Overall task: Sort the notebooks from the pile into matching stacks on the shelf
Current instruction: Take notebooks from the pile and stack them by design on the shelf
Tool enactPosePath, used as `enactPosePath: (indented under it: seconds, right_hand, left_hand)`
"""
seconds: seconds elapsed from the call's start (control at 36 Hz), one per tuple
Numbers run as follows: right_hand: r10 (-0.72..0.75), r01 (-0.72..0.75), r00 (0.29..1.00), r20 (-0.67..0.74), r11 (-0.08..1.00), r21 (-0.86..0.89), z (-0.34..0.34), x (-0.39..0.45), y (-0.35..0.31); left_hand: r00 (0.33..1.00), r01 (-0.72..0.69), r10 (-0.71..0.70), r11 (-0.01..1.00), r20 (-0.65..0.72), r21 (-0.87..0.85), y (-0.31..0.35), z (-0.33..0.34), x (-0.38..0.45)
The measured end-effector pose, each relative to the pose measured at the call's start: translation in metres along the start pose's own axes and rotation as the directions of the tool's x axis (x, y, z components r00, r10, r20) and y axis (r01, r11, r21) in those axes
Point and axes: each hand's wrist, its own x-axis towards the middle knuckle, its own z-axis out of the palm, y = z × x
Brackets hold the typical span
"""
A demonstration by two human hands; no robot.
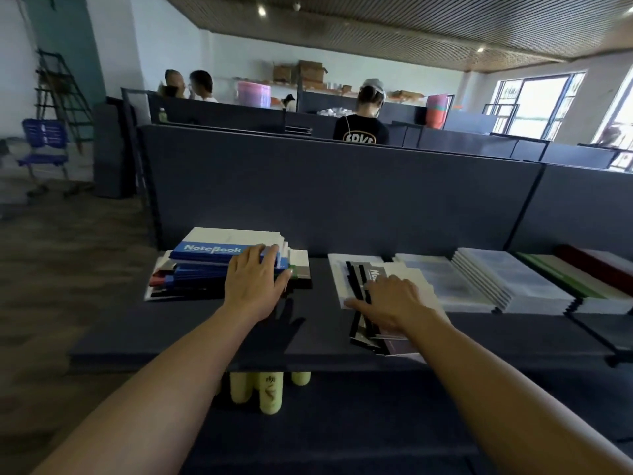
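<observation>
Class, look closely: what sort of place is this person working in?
Probably a stationery shop or stockroom: notebook stacks line a dark shelf, more shelving rows stand behind, and cardboard boxes sit high up.

Head-height view, down onto shelf [191,334].

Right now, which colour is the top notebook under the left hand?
Blue with a white band, seen in the head view: top notebook, left hand.

L hand [255,281] flat, fingers straight; R hand [394,305] flat, fingers spread
</observation>
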Motion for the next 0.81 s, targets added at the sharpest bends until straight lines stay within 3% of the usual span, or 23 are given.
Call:
enactPosePath:
  seconds: [0.08, 0.31, 0.39, 0.64, 0.81]
  right_hand:
    - [-0.085, 0.087, 0.989, -0.124, 0.996, 0.012, -0.006, 0.020, -0.031]
    - [-0.165, 0.195, 0.978, -0.125, 0.939, 0.284, -0.015, 0.077, -0.102]
    - [-0.201, 0.237, 0.969, -0.145, 0.925, 0.298, -0.018, 0.093, -0.115]
    - [-0.269, 0.283, 0.958, -0.097, 0.938, 0.201, -0.023, 0.123, -0.126]
    - [-0.247, 0.243, 0.968, -0.043, 0.880, 0.408, -0.024, 0.134, -0.119]
  left_hand:
    - [0.999, 0.040, -0.040, 0.999, 0.002, 0.020, -0.018, -0.005, 0.001]
    - [0.992, 0.127, -0.126, 0.992, -0.028, 0.019, -0.065, -0.009, 0.008]
    - [0.989, 0.142, -0.142, 0.990, -0.044, 0.015, -0.074, -0.008, 0.012]
    - [0.988, 0.149, -0.147, 0.987, -0.049, 0.064, -0.092, -0.005, 0.026]
    - [0.991, 0.132, -0.130, 0.989, -0.042, 0.058, -0.090, -0.001, 0.033]
